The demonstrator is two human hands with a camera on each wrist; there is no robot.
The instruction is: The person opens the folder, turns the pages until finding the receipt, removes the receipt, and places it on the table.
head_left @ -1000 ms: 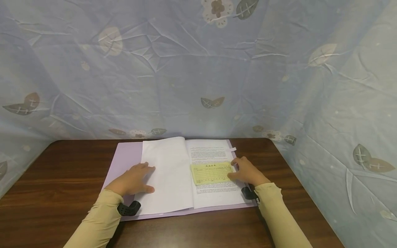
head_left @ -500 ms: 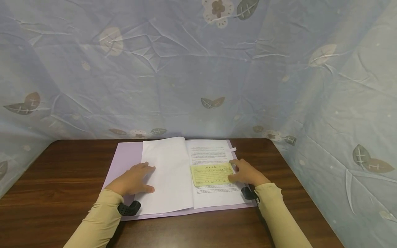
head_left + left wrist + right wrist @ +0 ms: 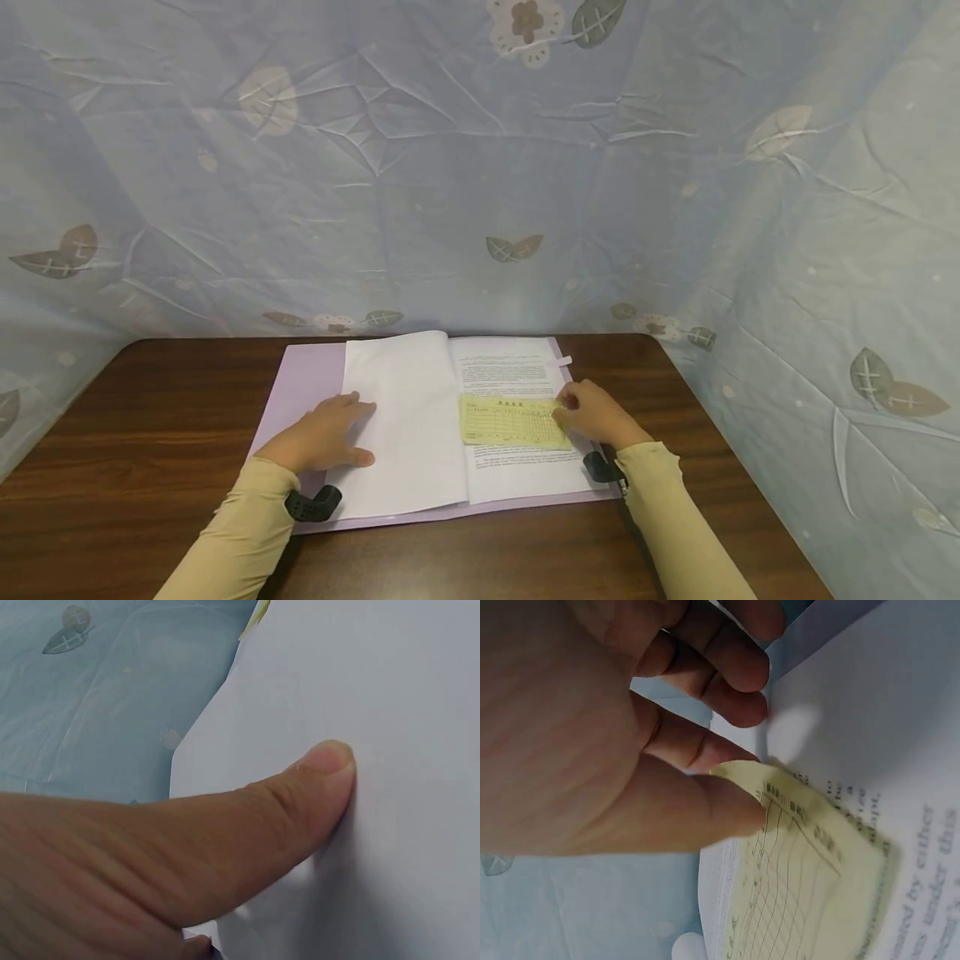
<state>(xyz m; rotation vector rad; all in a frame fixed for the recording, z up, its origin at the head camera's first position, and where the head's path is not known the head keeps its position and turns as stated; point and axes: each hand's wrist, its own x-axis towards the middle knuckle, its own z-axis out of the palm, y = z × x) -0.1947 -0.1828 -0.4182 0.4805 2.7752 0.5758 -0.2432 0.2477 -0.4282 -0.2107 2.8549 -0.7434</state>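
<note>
A lilac folder (image 3: pixel 311 375) lies spread on the table, with a white page (image 3: pixel 408 417) turned to the left and a printed page (image 3: pixel 517 487) on the right. My left hand (image 3: pixel 326 433) rests on the white page, fingers spread; its thumb (image 3: pixel 307 787) lies against the paper in the left wrist view. On the printed page is a yellow form slip (image 3: pixel 510 421) with a ruled grid. My right hand (image 3: pixel 596 414) pinches the slip's right edge between thumb and index finger. That edge bends up off the page in the right wrist view (image 3: pixel 802 862).
The folder lies on a dark wooden table (image 3: pixel 150 450), near its back edge. A patterned pale blue cloth (image 3: pixel 450 208) hangs behind and to the right. A small white tab (image 3: pixel 564 361) sticks out from the printed page's right side.
My right thumb and index finger have closed on the slip's right edge, and the slip has shifted and tilted slightly. The left hand has stayed put.
</note>
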